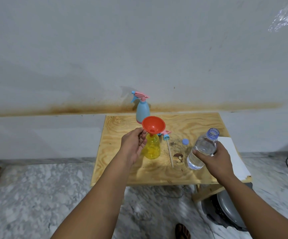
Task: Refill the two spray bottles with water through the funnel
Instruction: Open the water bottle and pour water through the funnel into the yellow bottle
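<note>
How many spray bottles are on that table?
2. The yellow spray bottle stands near the left hand with the orange funnel in its neck; the blue spray bottle stands behind it by the wall.

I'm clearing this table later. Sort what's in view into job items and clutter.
Job: orange funnel in yellow bottle, steadied by left hand; open water bottle in right hand; blue spray bottle; removed spray head; blue cap.

Clutter: brown scrap; white sheet.

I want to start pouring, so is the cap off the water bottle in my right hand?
Yes, open. The water bottle in your right hand shows a bare threaded neck, and its blue cap lies on the table.
</note>
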